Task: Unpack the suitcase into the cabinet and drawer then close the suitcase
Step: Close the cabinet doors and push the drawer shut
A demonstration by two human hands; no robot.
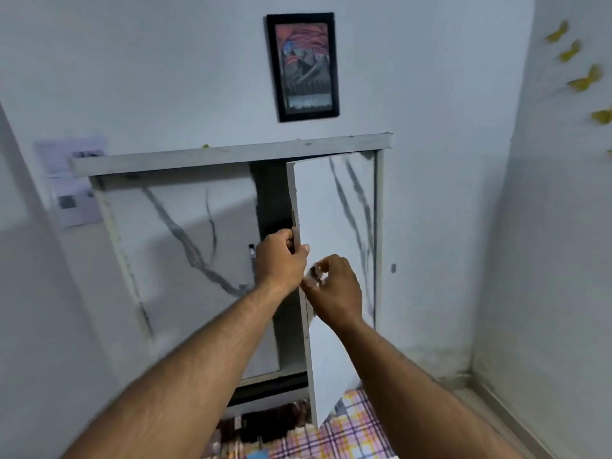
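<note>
A wall cabinet (231, 155) with white marble-patterned doors fills the middle of the head view. Its right door (331, 207) stands partly open, showing a dark gap behind its free edge. My left hand (280, 261) is wrapped around that free edge, fingers behind the panel and thumb in front. My right hand (334, 289) is on the door's front just below, fingers pinched on a small metal handle (314, 273). The left door (185, 260) is closed. The suitcase is not in view.
A framed picture (303, 66) hangs above the cabinet. Yellow butterfly stickers (584, 81) dot the right wall, papers (71, 180) are stuck on the left. A plaid cloth (334, 432) and dark items (261, 429) lie below the cabinet.
</note>
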